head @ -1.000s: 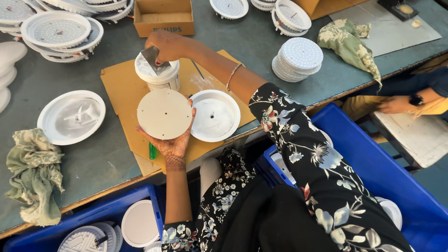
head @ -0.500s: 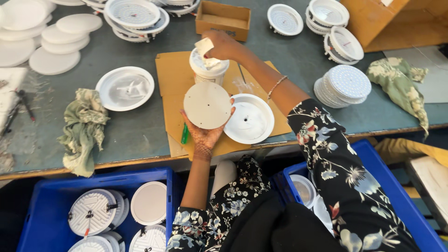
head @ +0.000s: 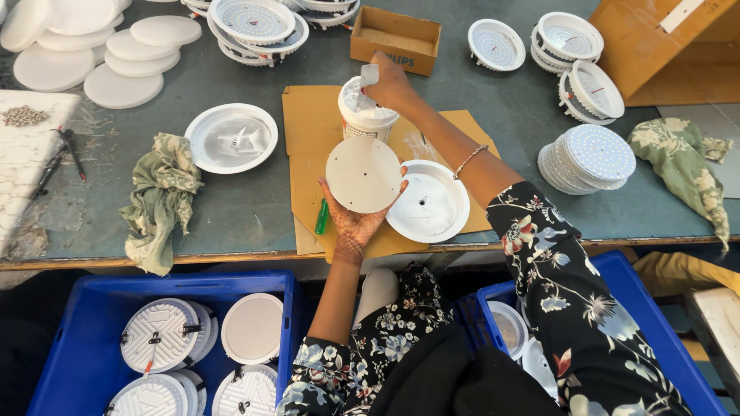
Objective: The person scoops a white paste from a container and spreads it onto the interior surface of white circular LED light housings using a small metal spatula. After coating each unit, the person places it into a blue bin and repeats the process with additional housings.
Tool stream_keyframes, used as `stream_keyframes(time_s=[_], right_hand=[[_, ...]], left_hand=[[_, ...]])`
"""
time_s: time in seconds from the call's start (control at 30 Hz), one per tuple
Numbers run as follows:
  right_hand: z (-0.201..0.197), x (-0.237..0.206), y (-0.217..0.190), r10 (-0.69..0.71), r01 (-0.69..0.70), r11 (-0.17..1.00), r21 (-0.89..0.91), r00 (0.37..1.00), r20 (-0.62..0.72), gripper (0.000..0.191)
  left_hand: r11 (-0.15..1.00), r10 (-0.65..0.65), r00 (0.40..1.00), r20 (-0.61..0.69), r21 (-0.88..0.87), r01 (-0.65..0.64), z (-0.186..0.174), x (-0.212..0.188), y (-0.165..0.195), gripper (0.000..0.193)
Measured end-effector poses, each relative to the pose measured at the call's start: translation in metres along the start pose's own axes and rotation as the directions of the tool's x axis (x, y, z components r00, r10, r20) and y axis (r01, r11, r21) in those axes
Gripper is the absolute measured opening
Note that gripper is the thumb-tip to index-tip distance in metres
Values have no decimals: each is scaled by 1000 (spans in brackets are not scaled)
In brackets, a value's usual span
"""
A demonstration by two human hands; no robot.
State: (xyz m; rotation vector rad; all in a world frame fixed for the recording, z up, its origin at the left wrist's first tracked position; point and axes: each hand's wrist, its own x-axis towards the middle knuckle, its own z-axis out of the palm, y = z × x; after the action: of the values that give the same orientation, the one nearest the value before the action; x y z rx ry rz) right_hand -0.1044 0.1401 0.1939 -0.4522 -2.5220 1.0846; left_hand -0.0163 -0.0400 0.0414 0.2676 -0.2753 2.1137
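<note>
While the left hand [head: 356, 225] cradles a flat round off-white metal disc [head: 364, 174] on spread fingers, face up for coating, the right hand [head: 391, 83] grips a small pale spatula [head: 368, 77], dipping into a white plastic tub of white paste [head: 367, 115] just beyond the disc. Right of the disc lies a round white lamp housing [head: 428, 202]. Below the hands, a blue plastic crate [head: 92, 308] holds finished round white lamps.
</note>
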Motion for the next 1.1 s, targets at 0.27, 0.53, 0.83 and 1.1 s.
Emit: stream_keyframes(time_s=[0.27, 0.53, 0.83, 1.1], right_hand=[[7, -6, -3, 59, -46, 991, 128, 993, -99, 50], [7, -3, -5, 12, 24, 982, 186, 982, -186, 46], [17, -4, -11, 114, -84, 987, 139, 970, -217, 46], [26, -15, -20, 232, -182, 914, 364, 968, -99, 46]], left_hand=[[998, 36, 998, -57, -55, -39, -3, 2, 0, 113], [985, 134, 983, -126, -94, -146, -12, 3, 1, 108], [982, 112, 987, -112, -139, -127, -9, 1, 1, 110], [982, 116, 987, -114, -137, -131, -8, 1, 1, 108]])
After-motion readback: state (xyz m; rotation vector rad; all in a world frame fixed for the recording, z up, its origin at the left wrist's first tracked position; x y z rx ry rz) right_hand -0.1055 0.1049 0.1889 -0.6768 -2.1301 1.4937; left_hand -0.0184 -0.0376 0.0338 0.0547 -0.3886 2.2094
